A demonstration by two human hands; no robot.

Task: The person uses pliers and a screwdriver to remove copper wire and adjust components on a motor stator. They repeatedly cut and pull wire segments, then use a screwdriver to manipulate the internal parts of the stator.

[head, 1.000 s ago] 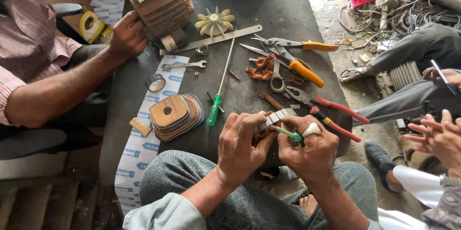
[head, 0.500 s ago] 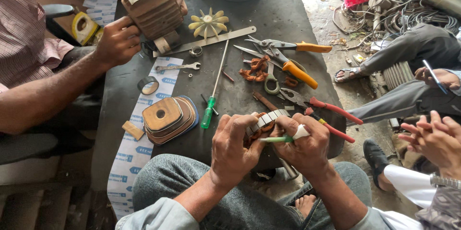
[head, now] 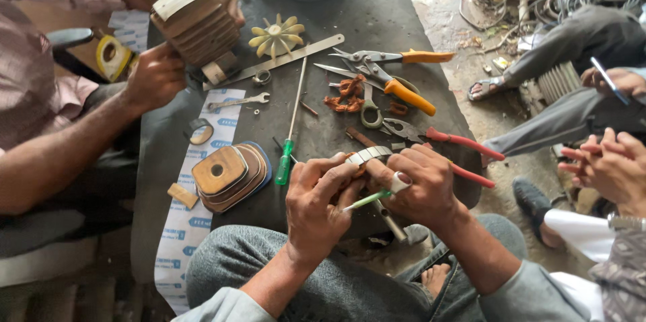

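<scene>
Two hands meet at near edge of dark surface (head: pixel 404 32): left hand (head: pixel 316 204) fingers curl around small metal-banded coil (head: pixel 367 156); right hand (head: pixel 420 187) grips green-handled tool (head: pixel 367 199), long axis pointing left toward left palm

We see a green-handled screwdriver (head: pixel 288 154), orange-handled snips (head: pixel 397 57), red-handled pliers (head: pixel 447 141), a pale yellow fan wheel (head: pixel 276 34) and a white sheet with blue print (head: pixel 190 228) on the dark grey tabletop (head: pixel 377 12).
</scene>
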